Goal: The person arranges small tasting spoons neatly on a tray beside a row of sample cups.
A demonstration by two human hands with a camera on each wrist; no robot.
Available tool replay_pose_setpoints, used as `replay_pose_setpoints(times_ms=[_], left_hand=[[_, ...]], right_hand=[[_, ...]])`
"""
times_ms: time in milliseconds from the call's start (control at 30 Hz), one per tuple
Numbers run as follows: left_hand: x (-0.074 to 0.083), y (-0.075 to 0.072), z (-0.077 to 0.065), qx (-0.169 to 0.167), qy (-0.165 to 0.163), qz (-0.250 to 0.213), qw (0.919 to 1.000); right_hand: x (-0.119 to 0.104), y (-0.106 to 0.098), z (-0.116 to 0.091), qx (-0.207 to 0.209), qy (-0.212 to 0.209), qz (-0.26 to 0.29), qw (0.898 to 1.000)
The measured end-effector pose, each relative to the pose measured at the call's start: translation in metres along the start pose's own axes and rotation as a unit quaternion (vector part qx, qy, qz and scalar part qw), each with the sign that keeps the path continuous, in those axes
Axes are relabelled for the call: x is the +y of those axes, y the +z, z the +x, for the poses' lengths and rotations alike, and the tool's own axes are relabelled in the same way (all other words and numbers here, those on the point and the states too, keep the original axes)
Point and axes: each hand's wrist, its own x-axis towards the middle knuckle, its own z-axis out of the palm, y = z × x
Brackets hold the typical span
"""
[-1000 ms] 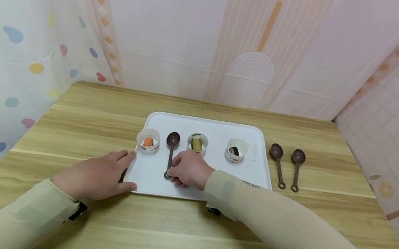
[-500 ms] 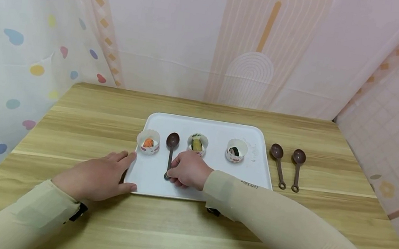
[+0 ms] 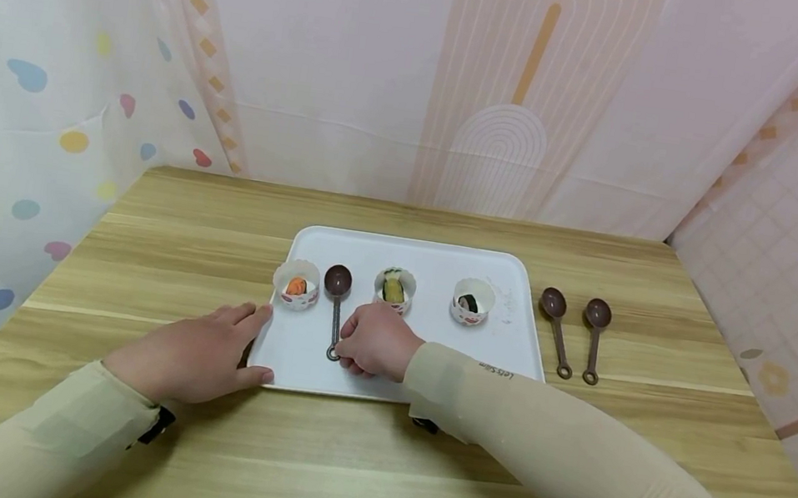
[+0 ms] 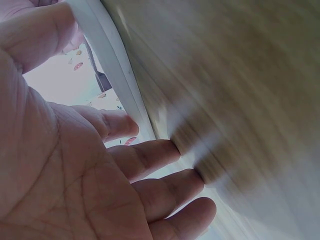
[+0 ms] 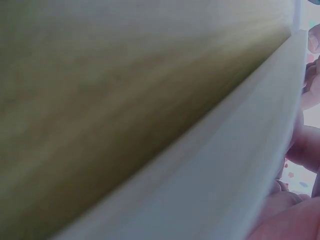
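Observation:
A white tray (image 3: 307, 371) lies on the wooden table. At its left front corner my left hand (image 3: 204, 350) rests with fingers spread, thumb on the front rim and fingertips along the left side. My right hand (image 3: 381, 341) is over the tray with curled fingers, its fingertips pinching at the ring end of a brown measuring spoon (image 3: 338, 280). The spoon's bowl points away, between a paper cup with an orange-topped sushi piece (image 3: 296, 286) and a paper cup with a yellow-green piece (image 3: 394, 289). In the right wrist view the tray's edge (image 5: 200, 165) hides most of the hand.
A third paper cup (image 3: 472, 301), holding a dark-wrapped sushi piece, stands on the tray's right half. Two more brown measuring spoons, one nearer the tray (image 3: 554, 305) and one farther right (image 3: 598, 315), lie on the table (image 3: 615, 446). Patterned curtains (image 3: 362, 67) enclose the back and sides.
The measuring spoon at my right fingertips has shifted a little left at its bowl and now lies slightly slanted. Its ring end shows more fully. My left hand stays put on the tray.

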Motion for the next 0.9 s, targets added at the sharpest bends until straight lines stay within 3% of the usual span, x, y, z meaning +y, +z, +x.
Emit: replay_pose_setpoints(times_ms=[300,600,900], left_hand=[[-0.001,0.002,0.000,0.005,0.004,0.000,1.0000],[0.000,0.002,0.000,0.004,0.002,0.000,1.0000],[0.000,0.002,0.000,0.004,-0.001,-0.002,1.0000]], right_hand=[[0.000,0.000,0.000,0.001,-0.001,-0.002,1.000],[0.007,-0.007,-0.004,-0.016,-0.008,0.037,0.999],[0.013,-0.014,-0.009,0.001,-0.023,0.043,0.999]])
